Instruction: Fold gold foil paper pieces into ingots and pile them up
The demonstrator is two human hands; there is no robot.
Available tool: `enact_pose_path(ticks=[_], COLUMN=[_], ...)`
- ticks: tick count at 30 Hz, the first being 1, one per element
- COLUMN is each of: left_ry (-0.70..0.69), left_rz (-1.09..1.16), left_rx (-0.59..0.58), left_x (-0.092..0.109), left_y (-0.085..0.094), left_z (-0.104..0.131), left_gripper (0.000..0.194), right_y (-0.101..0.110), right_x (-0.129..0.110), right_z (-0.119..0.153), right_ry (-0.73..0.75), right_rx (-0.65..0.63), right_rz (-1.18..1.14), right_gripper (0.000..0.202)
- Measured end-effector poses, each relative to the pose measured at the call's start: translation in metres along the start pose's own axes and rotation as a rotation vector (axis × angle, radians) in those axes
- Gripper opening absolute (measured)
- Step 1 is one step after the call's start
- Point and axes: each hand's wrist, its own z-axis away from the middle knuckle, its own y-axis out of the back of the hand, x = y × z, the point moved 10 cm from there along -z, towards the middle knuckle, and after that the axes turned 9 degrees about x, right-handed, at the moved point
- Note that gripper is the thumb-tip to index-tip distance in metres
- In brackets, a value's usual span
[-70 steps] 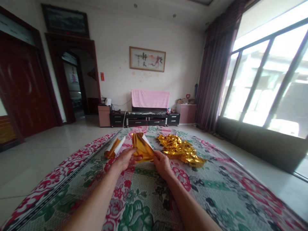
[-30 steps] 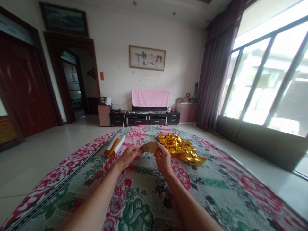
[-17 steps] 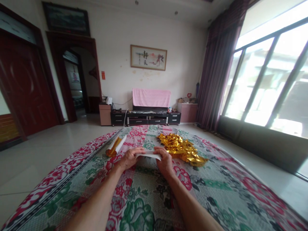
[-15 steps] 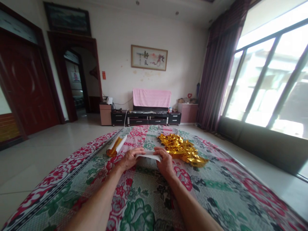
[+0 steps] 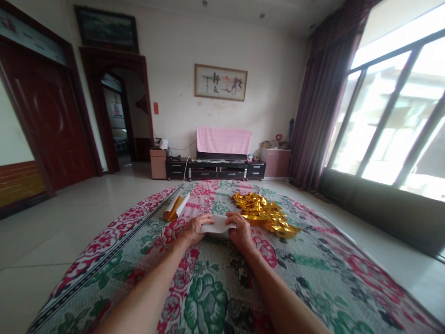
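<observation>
A white sheet of paper (image 5: 218, 224) is stretched between my two hands, just above the cloth. My left hand (image 5: 195, 229) pinches its left end, and my right hand (image 5: 240, 232) grips the right end. Beyond my right hand lies a heap of shiny gold folded foil pieces (image 5: 266, 214). Ahead and to the left of my left hand rests a curled sheet (image 5: 177, 207), gold inside and white outside.
The round table wears a floral cloth (image 5: 205, 301) in pink, green and grey. Behind it stand a low black cabinet (image 5: 205, 173) and a screen under a pink towel (image 5: 223, 140). A window (image 5: 382, 116) and purple curtain (image 5: 316, 102) are at the right.
The view has shifted a little to the left. The white paper has tilted, so more of its face shows between my hands.
</observation>
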Motion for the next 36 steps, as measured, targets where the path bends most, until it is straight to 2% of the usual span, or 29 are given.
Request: enact_pose_path(ticks=[5, 11, 16, 22, 29, 32, 36], left_ry=[0.003, 0.013, 0.008, 0.057, 0.177, 0.250, 0.361], left_rz=[-0.066, -0.218, -0.228, -0.153, -0.040, -0.019, -0.050], left_rx=[-0.034, -0.187, -0.148, -0.115, -0.293, -0.339, -0.219], left_x=[0.010, 0.025, 0.036, 0.036, 0.025, 0.018, 0.009], left_y=[-0.002, -0.014, -0.013, -0.006, -0.011, -0.013, -0.008], left_z=[0.011, 0.027, 0.036, 0.041, 0.043, 0.045, 0.042], left_gripper=[0.038, 0.042, 0.036, 0.040, 0.023, 0.036, 0.051], right_y=[0.004, 0.009, 0.011, 0.013, 0.018, 0.020, 0.021], right_x=[-0.002, -0.009, -0.016, -0.018, -0.023, -0.019, -0.007], right_z=[0.005, 0.033, 0.052, 0.055, 0.049, 0.046, 0.041], right_ry=[0.021, 0.065, 0.065, 0.081, 0.024, -0.030, -0.087], right_rx=[-0.059, -0.287, -0.430, -0.417, -0.409, -0.396, -0.344], right_rz=[0.022, 0.090, 0.125, 0.105, 0.072, 0.137, 0.260], right_gripper=[0.024, 0.026, 0.037, 0.038, 0.024, 0.021, 0.027])
